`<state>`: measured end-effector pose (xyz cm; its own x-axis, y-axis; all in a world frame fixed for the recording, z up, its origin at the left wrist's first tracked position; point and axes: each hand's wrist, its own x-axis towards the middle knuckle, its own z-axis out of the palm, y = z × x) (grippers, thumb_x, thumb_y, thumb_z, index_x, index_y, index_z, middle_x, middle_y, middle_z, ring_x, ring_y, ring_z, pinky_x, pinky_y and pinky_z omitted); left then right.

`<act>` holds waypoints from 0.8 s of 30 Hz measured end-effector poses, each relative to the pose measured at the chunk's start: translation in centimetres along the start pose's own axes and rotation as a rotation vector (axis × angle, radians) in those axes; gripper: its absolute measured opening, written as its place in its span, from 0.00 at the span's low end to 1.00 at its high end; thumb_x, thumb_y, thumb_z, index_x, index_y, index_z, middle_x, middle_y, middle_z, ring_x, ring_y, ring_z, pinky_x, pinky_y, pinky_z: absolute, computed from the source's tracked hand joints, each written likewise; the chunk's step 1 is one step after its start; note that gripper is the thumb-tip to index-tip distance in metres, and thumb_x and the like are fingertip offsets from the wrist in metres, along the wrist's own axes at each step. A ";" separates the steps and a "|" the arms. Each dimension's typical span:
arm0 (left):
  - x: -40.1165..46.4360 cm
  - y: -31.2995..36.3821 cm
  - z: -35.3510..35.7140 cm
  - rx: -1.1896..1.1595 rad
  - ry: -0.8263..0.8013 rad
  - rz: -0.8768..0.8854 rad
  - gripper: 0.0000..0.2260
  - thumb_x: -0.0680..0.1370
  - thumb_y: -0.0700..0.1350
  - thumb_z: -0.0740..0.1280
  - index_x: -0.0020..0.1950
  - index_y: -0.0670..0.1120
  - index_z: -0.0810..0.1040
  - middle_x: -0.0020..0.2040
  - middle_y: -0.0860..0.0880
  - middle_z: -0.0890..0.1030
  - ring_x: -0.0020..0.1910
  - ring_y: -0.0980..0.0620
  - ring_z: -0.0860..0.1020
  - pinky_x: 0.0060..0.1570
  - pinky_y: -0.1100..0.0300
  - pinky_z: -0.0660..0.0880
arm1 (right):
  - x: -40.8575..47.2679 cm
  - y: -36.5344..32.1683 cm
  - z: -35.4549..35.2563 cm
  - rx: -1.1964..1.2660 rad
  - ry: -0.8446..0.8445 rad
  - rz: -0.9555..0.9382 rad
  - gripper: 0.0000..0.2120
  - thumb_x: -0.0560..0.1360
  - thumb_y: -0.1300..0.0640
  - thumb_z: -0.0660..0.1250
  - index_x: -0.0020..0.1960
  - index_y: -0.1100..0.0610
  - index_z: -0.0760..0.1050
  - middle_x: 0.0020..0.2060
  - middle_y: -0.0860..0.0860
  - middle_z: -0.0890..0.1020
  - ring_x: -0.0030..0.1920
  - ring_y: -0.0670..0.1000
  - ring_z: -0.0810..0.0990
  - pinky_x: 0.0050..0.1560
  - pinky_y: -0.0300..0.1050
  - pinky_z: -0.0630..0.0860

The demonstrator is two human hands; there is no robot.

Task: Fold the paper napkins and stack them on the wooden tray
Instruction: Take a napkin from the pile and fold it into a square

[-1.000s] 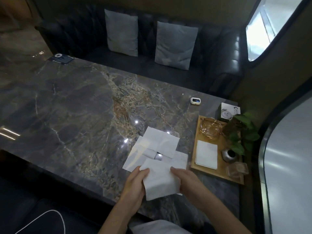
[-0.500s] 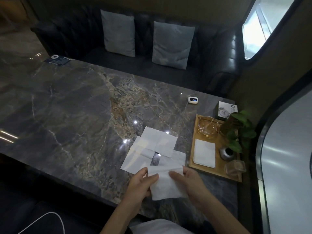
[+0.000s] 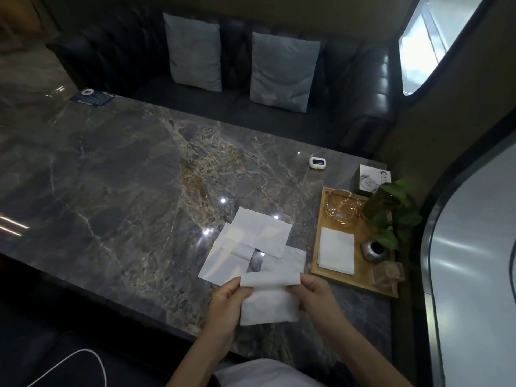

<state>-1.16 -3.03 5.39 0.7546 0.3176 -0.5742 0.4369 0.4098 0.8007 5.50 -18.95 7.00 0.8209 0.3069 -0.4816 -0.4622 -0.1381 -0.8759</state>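
A white paper napkin is held between both hands just above the near table edge, its top edge curled over toward me. My left hand pinches its left side and my right hand pinches its right side. Behind it, several unfolded white napkins lie overlapping on the dark marble table. To the right stands the wooden tray, with a small stack of folded napkins on its near left part.
The tray also carries a glass ashtray, a potted plant, a small metal pot and a clear glass holder. A small white device and a printed box sit behind it. A black sofa with two grey cushions lies beyond.
The napkin in my hands has had its upper edge brought over and down toward me, so it now shows as a shorter, doubled piece. Both hands have kept their hold.
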 end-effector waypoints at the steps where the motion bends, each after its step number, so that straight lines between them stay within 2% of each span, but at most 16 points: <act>1: 0.0 0.1 0.0 -0.018 0.006 -0.003 0.14 0.79 0.36 0.60 0.50 0.45 0.86 0.52 0.41 0.87 0.51 0.43 0.83 0.48 0.50 0.79 | 0.0 0.1 0.0 0.001 -0.002 -0.009 0.13 0.78 0.63 0.64 0.44 0.55 0.87 0.44 0.55 0.88 0.44 0.53 0.84 0.45 0.52 0.78; 4: 0.0 0.4 0.2 -0.119 -0.006 -0.066 0.17 0.81 0.47 0.56 0.57 0.44 0.83 0.55 0.42 0.86 0.54 0.42 0.84 0.50 0.47 0.80 | 0.0 0.3 -0.1 -0.055 -0.005 -0.030 0.18 0.79 0.68 0.61 0.41 0.55 0.87 0.41 0.51 0.88 0.44 0.52 0.84 0.45 0.50 0.80; 6: -0.2 0.5 0.1 -0.124 -0.009 -0.129 0.21 0.82 0.54 0.53 0.57 0.45 0.83 0.53 0.43 0.87 0.50 0.43 0.84 0.48 0.48 0.79 | 0.2 0.6 -0.2 -0.133 -0.008 -0.044 0.21 0.78 0.71 0.59 0.40 0.55 0.87 0.39 0.49 0.88 0.45 0.53 0.84 0.47 0.50 0.81; 8: -0.2 0.4 0.1 -0.082 -0.005 -0.145 0.23 0.83 0.56 0.53 0.54 0.44 0.84 0.51 0.42 0.87 0.49 0.43 0.84 0.48 0.48 0.78 | 0.4 1.1 -0.3 -0.198 -0.010 -0.052 0.21 0.78 0.71 0.59 0.41 0.56 0.87 0.41 0.48 0.88 0.47 0.52 0.84 0.50 0.52 0.82; 13: -0.6 0.6 0.4 -0.025 0.018 -0.110 0.15 0.79 0.51 0.63 0.48 0.44 0.86 0.56 0.38 0.83 0.51 0.42 0.81 0.42 0.50 0.77 | 1.0 2.1 -0.7 -0.231 -0.027 -0.080 0.20 0.77 0.74 0.58 0.40 0.61 0.86 0.43 0.52 0.87 0.50 0.54 0.84 0.51 0.55 0.82; 16: -0.6 0.7 0.6 -0.046 0.020 -0.111 0.14 0.79 0.50 0.64 0.48 0.44 0.86 0.56 0.38 0.83 0.53 0.40 0.81 0.41 0.51 0.77 | 1.0 2.1 -0.9 -0.200 -0.046 -0.100 0.17 0.74 0.77 0.57 0.36 0.67 0.82 0.44 0.49 0.87 0.51 0.53 0.83 0.50 0.53 0.83; 19: -0.5 0.7 0.6 -0.051 0.010 -0.104 0.15 0.79 0.51 0.64 0.48 0.42 0.86 0.53 0.37 0.84 0.48 0.41 0.82 0.38 0.52 0.78 | 0.7 1.8 -1.0 -0.113 -0.091 -0.123 0.23 0.70 0.82 0.54 0.27 0.64 0.78 0.45 0.51 0.87 0.52 0.55 0.83 0.48 0.52 0.84; 22: -0.4 0.6 0.4 -0.082 0.007 -0.125 0.13 0.78 0.49 0.67 0.45 0.41 0.86 0.50 0.38 0.85 0.48 0.40 0.82 0.43 0.48 0.79 | 0.7 1.7 -1.1 -0.091 -0.131 -0.170 0.24 0.69 0.82 0.53 0.26 0.63 0.76 0.44 0.54 0.86 0.51 0.57 0.83 0.45 0.52 0.82; 24: -0.4 0.5 0.3 -0.081 -0.016 -0.114 0.10 0.76 0.46 0.69 0.45 0.40 0.86 0.48 0.38 0.85 0.47 0.40 0.82 0.43 0.48 0.79 | 0.7 1.7 -1.1 -0.078 -0.136 -0.170 0.24 0.71 0.82 0.54 0.26 0.63 0.77 0.43 0.54 0.86 0.50 0.58 0.83 0.45 0.51 0.82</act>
<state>-1.08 -3.23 6.03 0.7103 0.2521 -0.6572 0.4795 0.5102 0.7139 5.66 -19.98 5.11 0.8294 0.4554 -0.3236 -0.2898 -0.1446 -0.9461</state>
